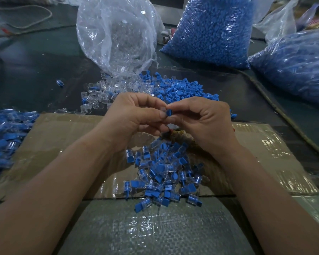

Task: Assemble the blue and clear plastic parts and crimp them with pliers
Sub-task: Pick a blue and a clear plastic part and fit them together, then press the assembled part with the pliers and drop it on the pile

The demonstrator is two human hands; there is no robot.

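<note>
- My left hand [134,115] and right hand [203,122] meet fingertip to fingertip above the far edge of the cardboard [63,129], just beyond the heap of joined pieces [166,173].
- The right hand has its fingers curled, and thumb and forefinger pinch a small blue part [168,113] whose round face is turned toward me.
- The left hand is curled as well, and its thumb and forefinger pinch what I read as the clear part [162,108]. It is small and half hidden behind the fingertips, so I cannot make out its opening.
- What matters for the next move: the clear part sits immediately left of the blue one, touching or nearly so. I judge the joining axis to run roughly left to right between the two pinches, so the push should come straight along that line.
- Neither hand is nearer; the parts sit right at the point where they meet.
- For crimping, a cloth-wrapped object [179,134] with a red tip lies just below the right hand. I cannot tell whether it is the pliers.
- Loose blue parts [184,89] and loose clear parts [101,92] lie beyond the hands.
</note>
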